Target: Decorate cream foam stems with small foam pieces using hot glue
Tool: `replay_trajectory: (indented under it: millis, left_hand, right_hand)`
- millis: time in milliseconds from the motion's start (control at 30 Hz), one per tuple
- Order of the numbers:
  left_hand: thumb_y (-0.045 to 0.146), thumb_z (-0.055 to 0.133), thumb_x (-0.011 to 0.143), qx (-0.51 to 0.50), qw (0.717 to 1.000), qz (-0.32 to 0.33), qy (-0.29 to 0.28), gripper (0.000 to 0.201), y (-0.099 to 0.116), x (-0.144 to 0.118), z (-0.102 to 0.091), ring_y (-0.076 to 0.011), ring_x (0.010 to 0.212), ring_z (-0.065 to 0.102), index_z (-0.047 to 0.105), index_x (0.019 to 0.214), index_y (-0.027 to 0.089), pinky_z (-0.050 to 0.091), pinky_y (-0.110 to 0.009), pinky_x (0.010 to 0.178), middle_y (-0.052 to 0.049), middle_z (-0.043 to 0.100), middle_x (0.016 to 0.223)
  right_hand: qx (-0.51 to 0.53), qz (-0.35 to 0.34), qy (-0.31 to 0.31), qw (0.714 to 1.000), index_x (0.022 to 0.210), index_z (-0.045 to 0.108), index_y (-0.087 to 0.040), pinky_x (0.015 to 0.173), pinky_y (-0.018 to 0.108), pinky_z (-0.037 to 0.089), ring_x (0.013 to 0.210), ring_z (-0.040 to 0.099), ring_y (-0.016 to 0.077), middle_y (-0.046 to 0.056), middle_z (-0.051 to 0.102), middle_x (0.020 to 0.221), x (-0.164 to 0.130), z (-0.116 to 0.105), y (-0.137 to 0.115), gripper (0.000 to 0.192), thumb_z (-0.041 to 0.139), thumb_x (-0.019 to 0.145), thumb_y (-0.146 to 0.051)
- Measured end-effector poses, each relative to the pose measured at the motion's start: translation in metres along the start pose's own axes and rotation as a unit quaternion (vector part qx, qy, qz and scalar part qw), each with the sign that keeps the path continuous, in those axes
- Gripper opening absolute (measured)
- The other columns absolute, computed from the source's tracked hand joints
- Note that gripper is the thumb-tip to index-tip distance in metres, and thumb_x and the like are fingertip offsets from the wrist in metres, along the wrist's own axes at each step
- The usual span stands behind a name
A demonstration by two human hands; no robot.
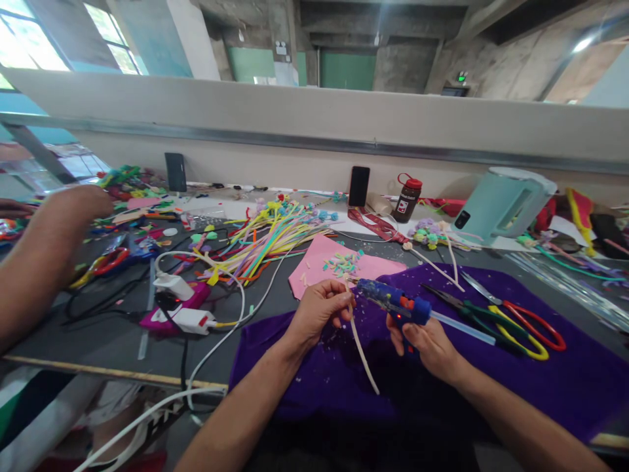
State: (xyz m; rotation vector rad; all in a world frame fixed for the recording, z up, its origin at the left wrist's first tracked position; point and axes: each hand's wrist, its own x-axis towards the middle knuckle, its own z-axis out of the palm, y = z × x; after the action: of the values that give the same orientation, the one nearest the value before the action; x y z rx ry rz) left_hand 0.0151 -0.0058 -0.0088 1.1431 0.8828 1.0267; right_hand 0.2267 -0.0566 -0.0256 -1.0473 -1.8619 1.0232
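Observation:
My right hand (426,341) grips a blue glue gun (393,301) with an orange trigger, its nozzle aimed left and a clear glue stick (462,328) poking out of its back. My left hand (318,308) pinches the top of a thin cream-coloured stick (362,354) that slants down to the right. The nozzle sits right at the stick's upper end. Both hands hover over a purple cloth (540,380) spread on the dark table.
Scissors with red handles (533,321) and yellow-green handles (511,331) lie right of the gun. A pink sheet (319,262) with small coloured bits, a heap of coloured strips (270,242), a power strip (171,308), a kettle (501,203) and a bottle (407,196) lie beyond. Another person's arm (44,255) reaches in at left.

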Motion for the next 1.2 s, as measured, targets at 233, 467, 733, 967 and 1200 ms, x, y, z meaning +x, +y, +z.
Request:
replay_trajectory:
  millis: [233, 467, 733, 967, 1200]
  left_hand:
    - [0.027, 0.065, 0.065, -0.008, 1.000, -0.004, 0.013, 0.020, 0.0018, 0.0003, -0.0005, -0.0076, 0.044, 0.055, 0.054, 0.072, 0.012, 0.036, -0.014, 0.034, -0.004, 0.063, 0.064]
    - [0.031, 0.065, 0.066, 0.014, 1.000, 0.002, 0.013, 0.022, 0.0005, -0.0006, 0.0005, -0.0077, 0.042, 0.054, 0.053, 0.071, 0.013, 0.037, -0.014, 0.034, -0.002, 0.061, 0.060]
    - [0.031, 0.066, 0.065, 0.007, 1.000, -0.002, 0.007, 0.023, -0.0006, 0.0004, -0.0017, -0.0080, 0.042, 0.054, 0.053, 0.073, 0.013, 0.037, -0.014, 0.035, -0.002, 0.062, 0.060]
    - [0.032, 0.066, 0.065, 0.014, 1.000, -0.002, 0.014, 0.024, 0.0010, -0.0005, -0.0005, -0.0072, 0.041, 0.052, 0.053, 0.072, 0.013, 0.036, -0.014, 0.034, -0.002, 0.061, 0.059]
    - [0.029, 0.064, 0.067, 0.007, 1.000, 0.003, 0.007, 0.020, 0.0000, 0.0001, -0.0016, -0.0070, 0.041, 0.053, 0.053, 0.073, 0.013, 0.036, -0.014, 0.034, -0.001, 0.061, 0.059]
  right_hand:
    - [-0.022, -0.010, -0.006, 1.000, 0.083, 0.056, -0.015, 0.055, 0.026, 0.036, 0.054, 0.047, 0.0134, 0.000, 0.050, 0.055, -0.0013, 0.0004, -0.0015, 0.041, 0.031, 0.088, -0.047]
    - [-0.013, -0.020, 0.014, 1.000, 0.071, 0.056, -0.015, 0.056, 0.026, 0.037, 0.054, 0.047, 0.0129, 0.001, 0.050, 0.057, 0.0000, -0.0016, 0.0025, 0.045, 0.030, 0.088, -0.048]
    - [-0.035, -0.006, -0.013, 0.999, 0.074, 0.056, -0.016, 0.053, 0.025, 0.037, 0.054, 0.046, 0.0129, 0.001, 0.051, 0.056, -0.0012, -0.0001, 0.0011, 0.042, 0.031, 0.088, -0.046]
    - [-0.027, -0.015, 0.002, 1.000, 0.060, 0.052, -0.016, 0.053, 0.025, 0.037, 0.055, 0.046, 0.0125, 0.003, 0.051, 0.060, -0.0004, -0.0002, 0.0022, 0.047, 0.031, 0.088, -0.046]
    - [-0.042, -0.019, -0.015, 0.999, 0.085, 0.057, -0.015, 0.056, 0.027, 0.038, 0.054, 0.047, 0.0134, 0.001, 0.051, 0.056, -0.0009, -0.0014, -0.0015, 0.039, 0.031, 0.088, -0.043]
